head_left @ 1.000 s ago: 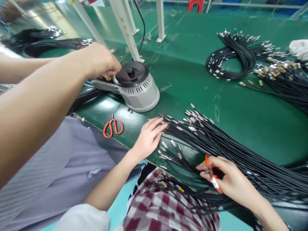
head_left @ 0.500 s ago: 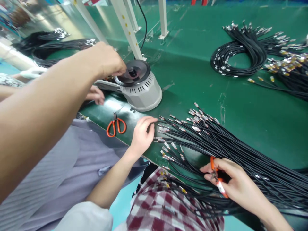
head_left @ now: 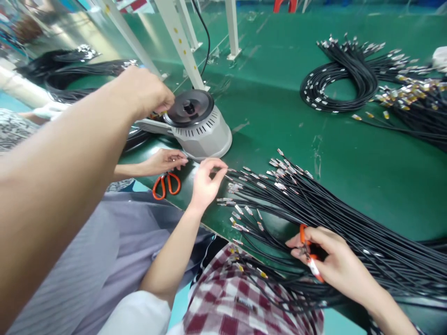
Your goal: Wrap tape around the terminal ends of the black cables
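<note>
My left hand (head_left: 206, 184), below a white sleeve, pinches the end of a thin black cable at the left tip of a spread bundle. My right hand (head_left: 331, 258) is closed round orange-handled scissors (head_left: 314, 270); their blades are mostly hidden by my fingers. Under and beside it runs the bundle of black cables (head_left: 335, 204), with clear and whitish tips fanned toward my left hand. Closer to me, a second group of cables (head_left: 268, 270), some with yellow tips, hangs over the table edge above my plaid clothing.
A co-worker's arm (head_left: 80, 139) crosses the left side, its hand at a round grey tape dispenser (head_left: 206, 135). Their other hand (head_left: 164, 161) is by another pair of orange scissors (head_left: 166, 185). Coiled cables (head_left: 338, 83) lie on the green table (head_left: 265, 102). White posts (head_left: 185, 51) stand behind.
The co-worker's lower hand has reached right, above the scissors on the table. The view has shifted slightly. My own hands keep nearly the same places and grips.
</note>
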Demonstrator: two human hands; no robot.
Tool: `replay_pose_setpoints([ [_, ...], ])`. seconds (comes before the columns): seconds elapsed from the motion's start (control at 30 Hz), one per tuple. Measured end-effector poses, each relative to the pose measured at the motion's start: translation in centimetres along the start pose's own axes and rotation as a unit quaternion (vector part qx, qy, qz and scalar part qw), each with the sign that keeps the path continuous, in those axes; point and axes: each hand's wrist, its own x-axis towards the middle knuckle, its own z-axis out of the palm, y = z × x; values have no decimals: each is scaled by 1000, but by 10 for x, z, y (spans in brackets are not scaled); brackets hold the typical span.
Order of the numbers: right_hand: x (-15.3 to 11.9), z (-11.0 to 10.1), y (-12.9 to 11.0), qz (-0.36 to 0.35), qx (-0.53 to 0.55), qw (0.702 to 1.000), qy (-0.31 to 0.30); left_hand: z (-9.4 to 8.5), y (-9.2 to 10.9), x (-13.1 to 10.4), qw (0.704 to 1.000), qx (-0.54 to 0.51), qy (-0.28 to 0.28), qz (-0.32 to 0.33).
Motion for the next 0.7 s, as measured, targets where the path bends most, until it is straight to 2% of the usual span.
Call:
replay_pose_setpoints([
  [0.07,0,0,0,-1,0,1000,0,-1,13,-5,993,-107,34,-43],
  [0.17,0,0,1,0,4,1000,7,-2,36,-10,965,-240,63,-80],
  [0.27,0,1,1,1,7,1000,10,-4,57,-13,946,-305,66,-91],
  [0.4,0,2,0,-3,22,1000,15,-6,72,-17,955,-279,79,-66],
  [0.6,1,3,0,-12,34,999,23,-2,80,-27,970,-208,126,4],
  [0.67,1,2,-1,-14,25,999,27,-2,79,-27,980,-143,136,23],
  [0.7,1,2,-2,-14,21,999,29,-2,77,-26,986,-77,143,34],
])
